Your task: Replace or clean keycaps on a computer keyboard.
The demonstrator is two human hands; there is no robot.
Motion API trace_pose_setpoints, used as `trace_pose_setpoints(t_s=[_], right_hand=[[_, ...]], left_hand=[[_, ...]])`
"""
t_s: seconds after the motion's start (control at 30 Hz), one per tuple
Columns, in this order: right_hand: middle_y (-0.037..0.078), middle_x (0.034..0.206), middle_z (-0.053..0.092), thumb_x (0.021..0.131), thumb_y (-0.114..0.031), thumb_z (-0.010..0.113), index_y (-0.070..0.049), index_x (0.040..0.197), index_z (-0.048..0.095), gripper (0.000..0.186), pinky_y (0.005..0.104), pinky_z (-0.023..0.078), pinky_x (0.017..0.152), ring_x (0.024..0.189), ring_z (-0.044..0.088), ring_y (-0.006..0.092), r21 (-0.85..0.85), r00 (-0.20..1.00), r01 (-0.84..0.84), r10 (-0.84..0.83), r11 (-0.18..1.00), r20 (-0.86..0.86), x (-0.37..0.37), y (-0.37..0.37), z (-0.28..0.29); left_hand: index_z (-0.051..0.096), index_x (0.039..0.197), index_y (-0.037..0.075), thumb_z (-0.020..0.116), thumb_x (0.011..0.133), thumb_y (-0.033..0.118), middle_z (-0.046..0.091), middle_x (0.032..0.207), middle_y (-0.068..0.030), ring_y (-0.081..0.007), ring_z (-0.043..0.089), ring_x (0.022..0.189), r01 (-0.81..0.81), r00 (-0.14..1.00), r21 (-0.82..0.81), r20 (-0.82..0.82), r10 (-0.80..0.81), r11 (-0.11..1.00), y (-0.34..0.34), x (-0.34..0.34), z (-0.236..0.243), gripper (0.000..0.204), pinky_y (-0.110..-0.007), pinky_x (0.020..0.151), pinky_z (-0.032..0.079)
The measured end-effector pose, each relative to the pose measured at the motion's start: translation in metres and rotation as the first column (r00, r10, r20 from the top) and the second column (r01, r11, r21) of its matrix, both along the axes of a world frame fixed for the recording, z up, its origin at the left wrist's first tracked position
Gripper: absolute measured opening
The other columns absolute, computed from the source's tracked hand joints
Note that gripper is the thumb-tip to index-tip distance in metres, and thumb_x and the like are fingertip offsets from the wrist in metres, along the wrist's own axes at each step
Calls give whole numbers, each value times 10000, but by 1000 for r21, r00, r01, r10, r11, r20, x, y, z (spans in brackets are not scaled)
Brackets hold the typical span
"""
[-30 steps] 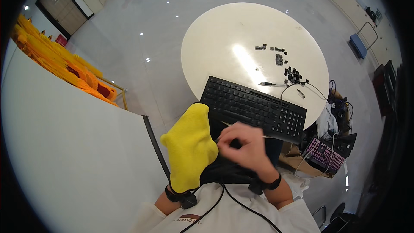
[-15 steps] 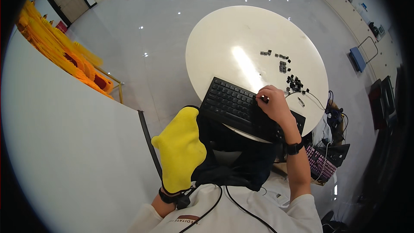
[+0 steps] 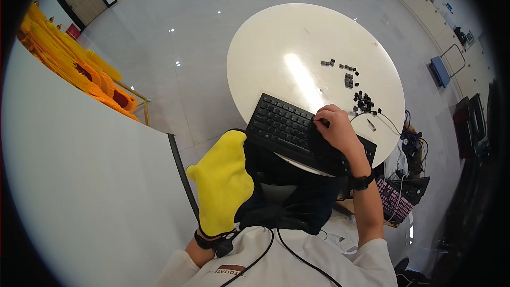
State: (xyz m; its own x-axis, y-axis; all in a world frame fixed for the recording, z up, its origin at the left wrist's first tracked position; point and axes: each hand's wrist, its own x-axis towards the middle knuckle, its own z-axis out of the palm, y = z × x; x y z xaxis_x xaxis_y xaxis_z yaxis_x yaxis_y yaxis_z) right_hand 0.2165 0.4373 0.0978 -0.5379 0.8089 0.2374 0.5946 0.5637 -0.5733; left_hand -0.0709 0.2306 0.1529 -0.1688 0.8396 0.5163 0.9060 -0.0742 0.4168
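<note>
A black keyboard (image 3: pixel 281 127) lies tilted along the near edge of the round white table (image 3: pixel 265 53). My right hand (image 3: pixel 336 129) rests over its upper right part. The thumb and fingers are pinched together at the keys; what sits between them is too small and dark to make out. That hand and forearm hide much of the keyboard's right side. A yellow cloth cover like a mitt (image 3: pixel 222 183) encloses my left hand beside the keyboard's left end, so its fingers are hidden. Loose black keycaps (image 3: pixel 364 102) lie piled beyond my right hand.
More keycaps (image 3: pixel 348 80) sit in small groups farther up the table. A small slim tool (image 3: pixel 371 125) and a cable lie near the right edge. Below that edge are tangled cables and a pink-keyed keyboard (image 3: pixel 394 199). A white panel (image 3: pixel 101 175) stands at my left.
The view has shifted very slightly. My right hand stays pinched at nearly the same spot on the keyboard, and the yellow-covered left hand has barely moved.
</note>
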Motion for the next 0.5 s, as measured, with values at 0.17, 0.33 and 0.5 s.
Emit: trace_pose_setpoints(t_s=[0.17, 0.33, 0.5], right_hand=[[160, 1087, 792, 873, 54, 851, 21, 1010, 809, 147, 411, 640, 896, 1027, 756, 348, -43, 1000, 17, -18, 999, -26, -1, -1, 1], [161, 1081, 788, 868, 54, 849, 21, 1007, 806, 149, 418, 633, 918, 1043, 751, 353, -25, 1000, 11, -11, 1000, -28, -3, 0, 0], [155, 1080, 787, 878, 49, 829, 19, 1006, 811, 133, 434, 618, 938, 1048, 740, 365, -11, 999, -16, 17, 1000, 44, -3, 2, 4]], left_hand=[[807, 1179, 93, 779, 767, 55, 791, 980, -50, -283, 758, 795, -41, 999, -4, 8, 41, 999, 3, -2, -7, 415, -364, 673, 538], [801, 1200, 107, 772, 753, 57, 789, 977, -46, -296, 755, 785, -40, 998, -18, -38, 40, 999, 2, -3, -6, 451, -384, 662, 521], [798, 1218, 123, 768, 752, 60, 788, 977, -43, -301, 753, 786, -80, 989, -80, -131, 69, 994, 2, -6, -4, 472, -397, 658, 504]])
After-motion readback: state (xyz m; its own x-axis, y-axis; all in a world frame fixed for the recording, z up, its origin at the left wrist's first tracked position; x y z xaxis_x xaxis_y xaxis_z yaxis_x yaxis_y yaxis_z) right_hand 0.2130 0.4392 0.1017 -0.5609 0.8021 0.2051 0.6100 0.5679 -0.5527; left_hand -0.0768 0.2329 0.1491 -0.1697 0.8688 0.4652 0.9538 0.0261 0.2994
